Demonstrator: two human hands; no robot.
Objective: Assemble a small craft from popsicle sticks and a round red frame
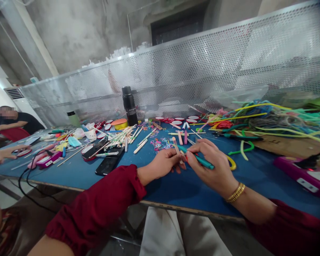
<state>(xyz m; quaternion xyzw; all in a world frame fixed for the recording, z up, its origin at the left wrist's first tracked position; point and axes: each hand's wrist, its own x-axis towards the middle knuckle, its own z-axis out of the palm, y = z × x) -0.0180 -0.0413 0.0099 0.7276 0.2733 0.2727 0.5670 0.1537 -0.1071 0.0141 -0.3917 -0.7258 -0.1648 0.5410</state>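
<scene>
Both my hands meet over the blue table [176, 188], near its front edge. My left hand [164, 164] is closed around a pale pink stick [176, 146] that points up and away from me. My right hand [212, 163], with a gold bangle at the wrist, grips a teal pen-like tool [202, 161] whose tip touches the stick near my left fingers. Small coloured rubber bands [162, 144] lie scattered just beyond my hands. More pink and wooden sticks [182, 137] lie flat behind them.
A black flask [129, 106] stands mid-table before a perforated metal screen [202, 71]. A black phone [109, 161] and wooden sticks [122, 137] lie left; coloured tubing [269, 121] is heaped right, by a magenta device [301, 174]. Another person's hand [1, 154] reaches in at far left.
</scene>
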